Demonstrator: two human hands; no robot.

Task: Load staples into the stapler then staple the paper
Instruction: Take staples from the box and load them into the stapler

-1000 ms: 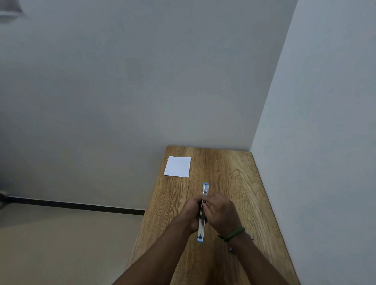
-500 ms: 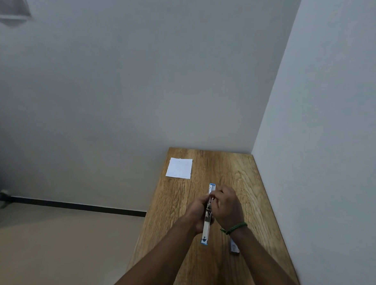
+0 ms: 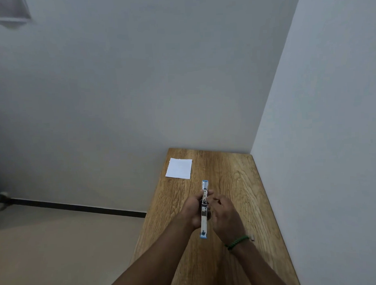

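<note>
Loading in progress: left hand (image 3: 191,212) grips the opened stapler (image 3: 203,221); right hand (image 3: 226,215) beside it, fingers' hold unclear. Paper (image 3: 179,168), eleven o'clock, awaits stapling.

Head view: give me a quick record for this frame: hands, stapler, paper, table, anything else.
left hand: grips the stapler around its middle
right hand: beside the stapler, fingers loosely curled; contact unclear
stapler: opened out long, blue at both ends
paper: white sheet flat on the table, far left corner, apart from both hands
other: green wristband on right wrist; small pale item beside it, unidentifiable
</note>
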